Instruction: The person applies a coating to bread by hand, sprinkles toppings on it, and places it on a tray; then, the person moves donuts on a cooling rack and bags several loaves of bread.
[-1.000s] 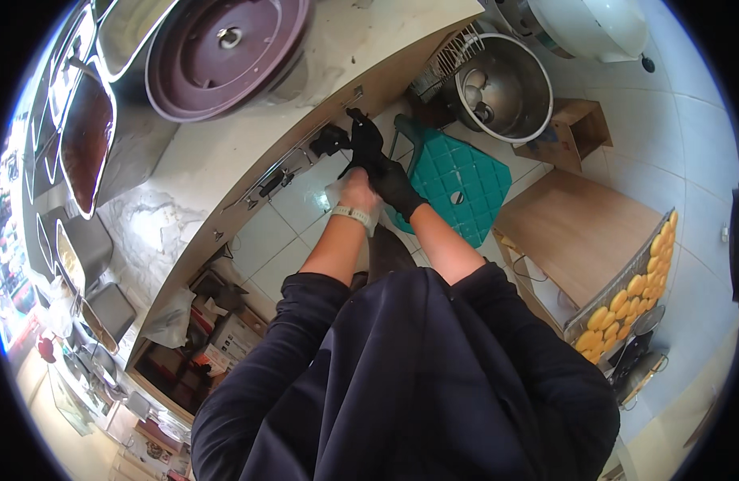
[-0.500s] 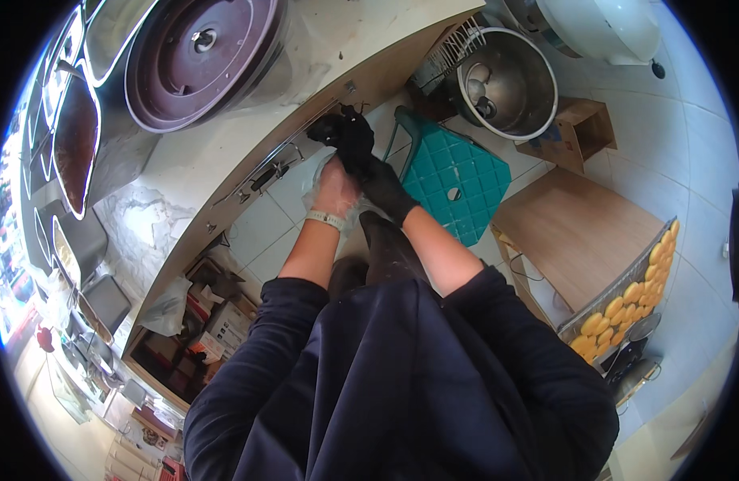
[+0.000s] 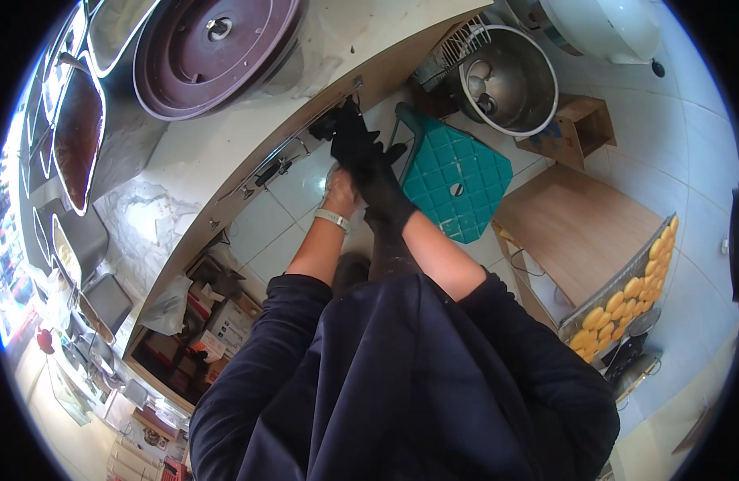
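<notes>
left hand point(image 3: 338, 191), pale wristband point(image 3: 332, 218) behind it, and black-gloved right hand point(image 3: 377, 178) meet at a limp black glove-like piece point(image 3: 347, 132), near the front edge of the cream counter point(image 3: 385, 36). fingers overlap; cannot tell either grip. advisable: draw material evenly.

The table point(image 3: 197, 164), pale-topped, extends along the left: metal pans point(image 3: 137, 128) stand on its left side, a round maroon lid point(image 3: 225, 68) toward its far end. The floor point(image 3: 261, 232), of white tile, bears a green stool point(image 3: 458, 164), right of centre.
</notes>
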Demonstrator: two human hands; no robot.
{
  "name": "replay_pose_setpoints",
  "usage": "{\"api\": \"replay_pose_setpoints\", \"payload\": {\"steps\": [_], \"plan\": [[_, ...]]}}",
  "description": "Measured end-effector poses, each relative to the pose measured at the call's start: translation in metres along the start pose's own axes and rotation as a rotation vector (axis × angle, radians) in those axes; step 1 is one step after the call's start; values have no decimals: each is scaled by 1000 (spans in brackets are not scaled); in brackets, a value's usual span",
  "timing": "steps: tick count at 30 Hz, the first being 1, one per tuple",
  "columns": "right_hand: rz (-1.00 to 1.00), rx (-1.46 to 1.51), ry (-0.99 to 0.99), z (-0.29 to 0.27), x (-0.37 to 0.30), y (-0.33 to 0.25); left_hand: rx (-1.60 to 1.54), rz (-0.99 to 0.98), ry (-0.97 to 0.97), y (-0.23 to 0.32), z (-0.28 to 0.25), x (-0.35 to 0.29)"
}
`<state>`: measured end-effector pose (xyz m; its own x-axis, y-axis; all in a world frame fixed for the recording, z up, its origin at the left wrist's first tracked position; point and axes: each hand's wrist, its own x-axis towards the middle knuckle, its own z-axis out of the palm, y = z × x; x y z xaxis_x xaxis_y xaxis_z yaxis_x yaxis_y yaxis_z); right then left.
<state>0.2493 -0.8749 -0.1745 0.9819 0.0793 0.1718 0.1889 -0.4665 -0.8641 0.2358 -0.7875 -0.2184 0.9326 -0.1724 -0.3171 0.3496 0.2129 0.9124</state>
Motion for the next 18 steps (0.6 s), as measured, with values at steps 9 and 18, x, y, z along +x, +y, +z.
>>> {"api": "replay_pose_setpoints", "payload": {"steps": [9,18], "plan": [[428,184,-618,-62,56,51,-697,-294,174,57,26,-12],[215,-414,-553,-9,14,20,-830,-252,42,45,9,-11]]}}
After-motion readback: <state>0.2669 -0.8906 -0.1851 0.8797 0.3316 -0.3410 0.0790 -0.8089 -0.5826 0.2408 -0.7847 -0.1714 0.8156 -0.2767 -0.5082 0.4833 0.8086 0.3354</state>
